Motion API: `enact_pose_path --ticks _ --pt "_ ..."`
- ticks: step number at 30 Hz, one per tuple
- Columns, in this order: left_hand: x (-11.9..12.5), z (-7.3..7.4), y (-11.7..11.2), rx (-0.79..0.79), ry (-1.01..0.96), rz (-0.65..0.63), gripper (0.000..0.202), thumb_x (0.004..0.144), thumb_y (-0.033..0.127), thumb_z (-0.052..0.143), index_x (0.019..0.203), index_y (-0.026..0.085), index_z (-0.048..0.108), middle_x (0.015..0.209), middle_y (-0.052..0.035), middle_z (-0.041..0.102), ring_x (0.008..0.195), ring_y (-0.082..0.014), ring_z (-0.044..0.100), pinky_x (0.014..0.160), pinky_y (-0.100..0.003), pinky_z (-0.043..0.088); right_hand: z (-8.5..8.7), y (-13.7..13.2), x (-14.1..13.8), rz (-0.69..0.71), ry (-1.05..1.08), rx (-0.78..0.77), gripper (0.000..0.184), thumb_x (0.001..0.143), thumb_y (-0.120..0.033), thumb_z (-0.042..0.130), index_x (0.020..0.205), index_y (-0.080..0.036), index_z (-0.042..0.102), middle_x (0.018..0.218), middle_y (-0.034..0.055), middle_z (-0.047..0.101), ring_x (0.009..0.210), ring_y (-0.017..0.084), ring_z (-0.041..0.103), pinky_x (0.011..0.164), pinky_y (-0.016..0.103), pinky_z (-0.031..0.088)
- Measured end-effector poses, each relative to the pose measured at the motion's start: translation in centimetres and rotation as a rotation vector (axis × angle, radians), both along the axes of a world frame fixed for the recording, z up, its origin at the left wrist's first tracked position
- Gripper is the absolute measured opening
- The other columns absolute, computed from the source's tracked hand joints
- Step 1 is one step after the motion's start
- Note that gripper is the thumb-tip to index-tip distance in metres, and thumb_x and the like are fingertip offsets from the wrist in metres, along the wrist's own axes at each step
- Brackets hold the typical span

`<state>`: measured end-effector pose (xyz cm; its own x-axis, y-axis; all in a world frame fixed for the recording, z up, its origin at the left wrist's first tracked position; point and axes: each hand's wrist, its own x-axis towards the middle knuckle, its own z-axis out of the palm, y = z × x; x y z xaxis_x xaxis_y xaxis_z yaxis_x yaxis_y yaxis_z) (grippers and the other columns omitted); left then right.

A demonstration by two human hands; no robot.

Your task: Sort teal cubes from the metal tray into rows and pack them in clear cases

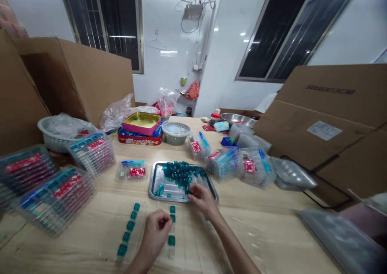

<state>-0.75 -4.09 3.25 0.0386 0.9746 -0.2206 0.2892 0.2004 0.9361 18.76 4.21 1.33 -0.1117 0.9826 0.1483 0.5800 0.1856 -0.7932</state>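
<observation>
A metal tray (pixel 208 187) holds a heap of shiny teal plastic gems (pixel 179 173). My right hand (pixel 204 201) reaches over its near edge, thumb and fingers pinched at a gem by the heap. Nearer to me, my left hand (pixel 157 229) is closed in a pinch above a column of teal gems (pixel 171 240); whatever is between its fingertips is hidden. Left of that hand runs another column of gems (pixel 130 225). Both columns appear to sit in clear plastic trays, hard to make out against the wood.
Stacked clear kits (pixel 57 197) stand at left, more kits (pixel 256 167) at right. A single kit (pixel 132 170) lies left of the tray. Behind are tins (pixel 140 139) and a basket (pixel 176 133). Cardboard boxes (pixel 332 117) flank the table; clear plastic trays (pixel 341 237) lie at right.
</observation>
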Motion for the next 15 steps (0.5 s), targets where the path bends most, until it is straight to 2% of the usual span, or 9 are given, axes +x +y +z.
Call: enact_pose_path --ticks 4,7,11,15 --pt "1.3 0.6 1.0 -0.120 -0.359 0.072 0.032 0.061 0.037 0.059 0.076 0.009 0.061 0.063 0.0004 0.054 0.054 -0.0014 0.047 0.050 -0.012 0.035 0.2 -4.0 -3.2 0.122 0.171 0.064 0.011 0.070 -0.017 0.057 0.080 -0.015 0.054 0.075 0.0021 0.056 0.066 0.014 0.055 0.059 0.022 0.045" --pt "1.9 0.5 1.2 -0.155 -0.520 0.126 0.039 0.059 0.044 0.063 0.071 0.007 0.059 0.061 -0.0006 0.056 0.053 -0.0021 0.049 0.050 -0.012 0.037 0.3 -5.8 -4.6 0.130 0.178 0.134 0.008 0.072 -0.012 0.052 0.079 -0.016 0.054 0.078 0.0030 0.054 0.069 0.013 0.055 0.062 0.023 0.046" --pt "1.5 0.3 1.3 -0.239 -0.632 0.178 0.048 0.053 0.051 0.068 0.067 0.007 0.057 0.056 -0.0006 0.056 0.049 -0.0028 0.049 0.049 -0.013 0.036 0.7 -6.9 -5.1 0.169 0.133 0.177 0.014 0.070 -0.005 0.049 0.078 -0.015 0.056 0.077 0.0033 0.054 0.072 0.014 0.054 0.065 0.023 0.044" --pt "1.0 0.0 1.6 -0.305 -0.640 0.202 0.041 0.046 0.041 0.074 0.063 0.007 0.056 0.051 0.0000 0.055 0.046 -0.0045 0.050 0.049 -0.016 0.038 1.1 -7.2 -5.4 0.219 0.121 0.144 0.021 0.065 -0.002 0.047 0.076 -0.014 0.059 0.073 0.0025 0.055 0.070 0.013 0.053 0.064 0.022 0.041"
